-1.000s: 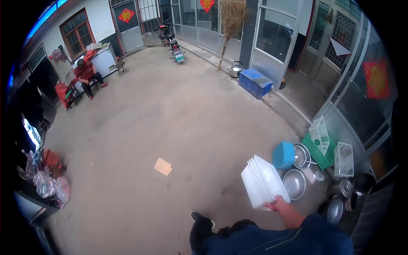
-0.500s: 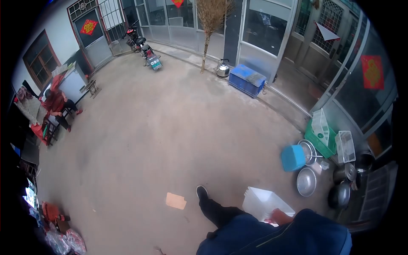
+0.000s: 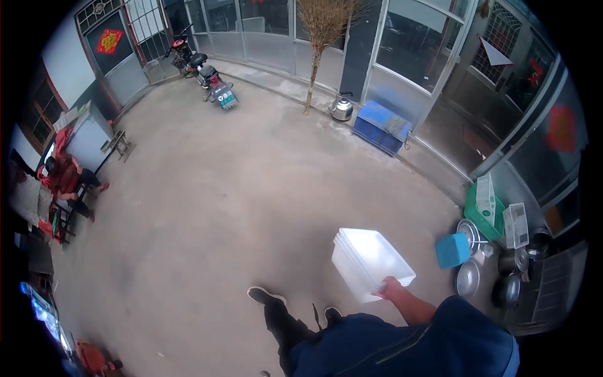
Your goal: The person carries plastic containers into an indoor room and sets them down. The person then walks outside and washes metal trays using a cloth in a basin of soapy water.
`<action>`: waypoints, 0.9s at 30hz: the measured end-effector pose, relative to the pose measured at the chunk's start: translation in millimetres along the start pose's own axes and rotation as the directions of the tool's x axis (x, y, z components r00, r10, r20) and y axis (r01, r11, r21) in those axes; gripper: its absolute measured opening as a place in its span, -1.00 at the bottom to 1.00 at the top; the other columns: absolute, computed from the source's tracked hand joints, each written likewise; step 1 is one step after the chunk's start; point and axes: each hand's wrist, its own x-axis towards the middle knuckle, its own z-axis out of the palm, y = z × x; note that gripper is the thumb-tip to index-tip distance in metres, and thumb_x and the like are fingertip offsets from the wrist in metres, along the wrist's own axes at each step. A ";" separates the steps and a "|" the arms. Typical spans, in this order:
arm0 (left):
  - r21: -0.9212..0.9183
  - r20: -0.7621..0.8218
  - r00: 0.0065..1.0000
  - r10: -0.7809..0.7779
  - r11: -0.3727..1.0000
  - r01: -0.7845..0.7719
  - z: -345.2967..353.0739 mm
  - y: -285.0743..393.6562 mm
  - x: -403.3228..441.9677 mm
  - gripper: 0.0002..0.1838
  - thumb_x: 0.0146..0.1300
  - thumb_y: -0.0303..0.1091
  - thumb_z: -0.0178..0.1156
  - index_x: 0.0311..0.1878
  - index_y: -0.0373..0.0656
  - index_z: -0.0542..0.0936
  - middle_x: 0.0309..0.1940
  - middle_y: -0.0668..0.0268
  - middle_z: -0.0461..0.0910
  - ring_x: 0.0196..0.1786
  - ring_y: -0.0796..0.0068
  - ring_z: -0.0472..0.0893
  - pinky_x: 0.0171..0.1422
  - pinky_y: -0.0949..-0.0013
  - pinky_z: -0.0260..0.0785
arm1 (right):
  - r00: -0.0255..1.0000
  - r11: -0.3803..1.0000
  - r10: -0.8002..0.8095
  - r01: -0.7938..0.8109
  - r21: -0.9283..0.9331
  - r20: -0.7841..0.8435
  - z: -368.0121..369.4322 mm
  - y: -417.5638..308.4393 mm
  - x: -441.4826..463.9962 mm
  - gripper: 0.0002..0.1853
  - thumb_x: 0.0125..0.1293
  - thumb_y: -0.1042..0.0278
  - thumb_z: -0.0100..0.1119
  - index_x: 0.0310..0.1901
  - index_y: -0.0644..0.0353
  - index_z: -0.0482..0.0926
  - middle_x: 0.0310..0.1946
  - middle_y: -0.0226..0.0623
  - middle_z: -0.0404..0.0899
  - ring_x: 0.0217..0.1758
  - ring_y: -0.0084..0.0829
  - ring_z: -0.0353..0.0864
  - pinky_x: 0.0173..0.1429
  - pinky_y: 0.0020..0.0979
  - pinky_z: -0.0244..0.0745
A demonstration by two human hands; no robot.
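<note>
My right hand (image 3: 392,288) is closed on the near rim of a stack of white plastic tubs (image 3: 358,270). The tubs are nested, with several rims showing at the left, and the inside of the top one is bare white. They hang tilted, to the right of my feet. Nowhere in the head view does my left hand appear.
Right of the tubs are a blue container (image 3: 452,251), a metal basin (image 3: 468,278), a green basket (image 3: 482,210) and pots. A blue box (image 3: 382,127), kettle (image 3: 342,109) and tall broom (image 3: 316,50) line the wall. A person (image 3: 66,179) sits far left; a motorbike (image 3: 210,78) stands behind.
My right hand and the white tubs have swung forward and up, further out from my body. My feet have shifted, and the cardboard piece on the ground has left the view.
</note>
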 end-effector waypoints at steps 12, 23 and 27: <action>-0.062 -0.038 0.998 0.044 0.997 -0.046 -105.9 345.9 174.5 -0.83 0.21 -0.36 0.07 -0.32 -0.30 0.46 -0.63 0.13 0.57 -0.76 0.50 0.42 -0.75 0.45 0.17 | 0.763 0.348 0.644 -0.363 0.865 0.061 205.5 -282.9 89.8 -0.51 0.30 0.22 -0.05 0.17 0.35 0.23 0.20 0.13 0.24 0.23 0.13 0.30 0.14 0.20 0.42; -0.269 -0.194 0.979 0.068 0.956 -0.119 -126.6 591.6 318.1 -0.90 0.21 -0.44 0.06 -0.30 -0.28 0.44 -0.62 0.13 0.57 -0.79 0.49 0.40 -0.79 0.45 0.11 | 0.933 0.982 0.111 -0.051 -0.182 0.341 306.5 -379.9 218.1 -0.56 0.32 0.16 -0.13 0.11 0.28 0.38 -0.14 0.09 0.50 -0.25 0.07 0.60 -0.30 -0.06 0.56; -0.168 -0.197 0.975 0.104 0.976 -0.138 -112.3 585.3 361.9 -0.79 0.20 -0.29 0.13 -0.35 -0.29 0.53 -0.59 0.14 0.61 -0.67 0.44 0.50 -0.67 0.42 0.29 | 0.926 0.942 0.041 0.089 -0.323 0.375 351.5 -475.1 263.1 -0.63 0.32 0.18 -0.08 0.07 0.18 0.43 -0.21 0.00 0.53 -0.28 -0.01 0.61 -0.28 -0.07 0.52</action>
